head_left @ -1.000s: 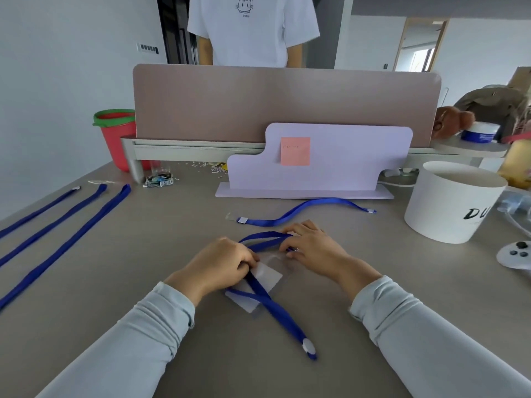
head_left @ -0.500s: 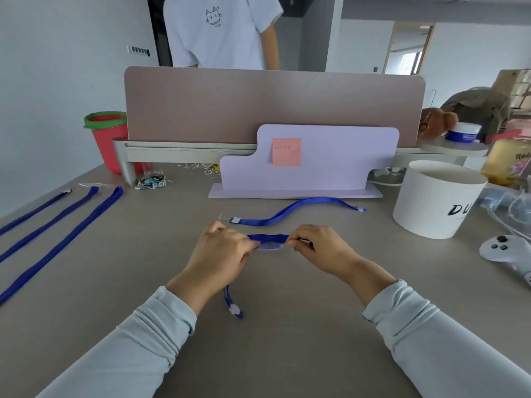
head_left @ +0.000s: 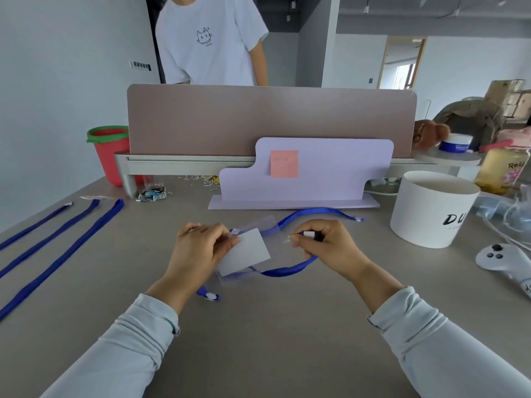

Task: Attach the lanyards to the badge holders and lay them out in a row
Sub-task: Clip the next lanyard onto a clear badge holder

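Note:
My left hand (head_left: 201,248) grips a clear badge holder (head_left: 250,254) with a white card inside, held tilted above the grey table (head_left: 273,340). My right hand (head_left: 324,248) pinches the clip end of a blue lanyard (head_left: 287,272), just right of the holder's edge. That lanyard loops down under the holder, and its other end lies on the table by my left wrist. Behind my hands a second blue lanyard (head_left: 321,212) lies curved on the table. Three blue lanyards (head_left: 57,254) lie side by side at the far left.
A white round tub (head_left: 431,211) stands at the right, with a white controller (head_left: 500,258) near it. A lilac stand (head_left: 307,173) with a pink note sits before the desk divider (head_left: 270,119). A red bucket (head_left: 110,150) is back left. A person in a white shirt (head_left: 209,41) stands behind.
My hands lifted the holder and lanyard off the table. The holder is now turned face up in my left hand, and my right hand has shifted to pinch the lanyard's clip end.

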Tool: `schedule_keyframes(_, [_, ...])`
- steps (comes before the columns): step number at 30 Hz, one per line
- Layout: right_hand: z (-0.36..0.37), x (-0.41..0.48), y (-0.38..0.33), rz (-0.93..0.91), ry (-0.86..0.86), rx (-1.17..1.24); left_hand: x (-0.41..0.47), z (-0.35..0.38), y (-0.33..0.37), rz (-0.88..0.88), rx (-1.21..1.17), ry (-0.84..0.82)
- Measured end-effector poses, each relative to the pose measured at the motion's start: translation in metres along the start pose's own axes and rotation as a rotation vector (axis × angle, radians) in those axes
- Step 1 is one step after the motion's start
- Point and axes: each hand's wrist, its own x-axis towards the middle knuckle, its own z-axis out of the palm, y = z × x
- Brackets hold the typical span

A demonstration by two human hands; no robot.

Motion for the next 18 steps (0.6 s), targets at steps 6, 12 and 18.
schedule_keyframes(6, [0.001,-0.002,-0.001,0.024,-0.107,-0.016,-0.005,0.010,-0.007,-0.030,-0.002,-0.131])
schedule_keyframes(12, [0.004,-0.003,0.003,0.090,-0.161,-0.040,-0.010,0.014,-0.002,-0.125,-0.107,-0.098])
schedule_keyframes(18, [0.013,-0.003,0.005,0.144,-0.084,-0.015,-0.010,0.021,0.015,0.123,0.061,0.084])
